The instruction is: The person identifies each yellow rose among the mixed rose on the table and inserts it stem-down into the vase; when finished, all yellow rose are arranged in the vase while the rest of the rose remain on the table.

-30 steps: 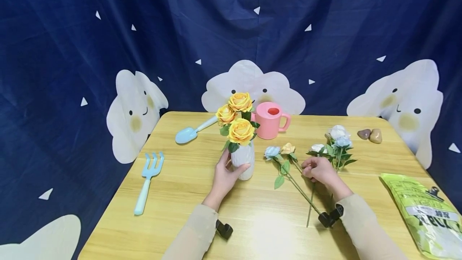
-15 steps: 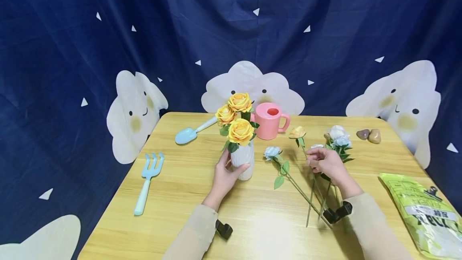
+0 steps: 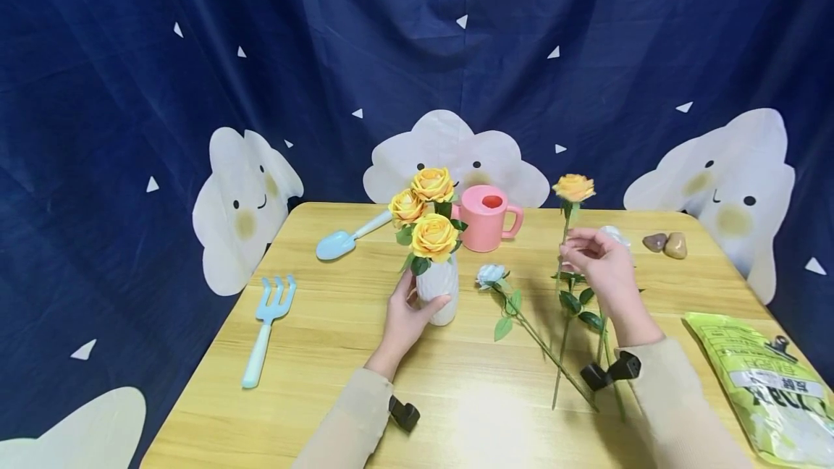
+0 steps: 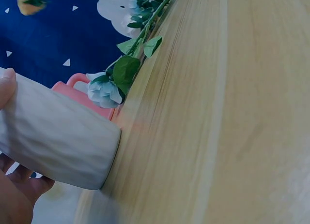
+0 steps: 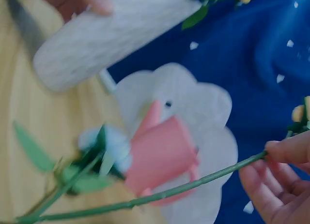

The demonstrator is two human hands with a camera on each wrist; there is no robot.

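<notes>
My left hand [image 3: 409, 313] grips a white textured vase [image 3: 446, 282] standing on the table, its thumb across the front. Three yellow roses [image 3: 434, 236] fill the vase's mouth. To the right, my right hand [image 3: 601, 266] pinches the green stem of a single yellow rose [image 3: 573, 187] between thumb and fingers, just under the bloom. This rose is upright, its head raised above the far table edge. In the right wrist view its stem [image 5: 184, 187] slants down from my fingertips. A light blue rose [image 3: 491, 276] lies on the table between both hands.
Behind the vase stand a pink watering can [image 3: 483, 218] and a blue toy shovel [image 3: 337, 244]. A blue hand fork [image 3: 271, 310] lies left. White roses [image 3: 615, 236] lie partly hidden behind my right hand. Stones [image 3: 675, 245] and a green bag [image 3: 759, 382] with a black clip are on the right.
My right hand has picked the yellow rose up off the table, raising it and moving it rightward until it stands upright. My left hand stays on the vase.
</notes>
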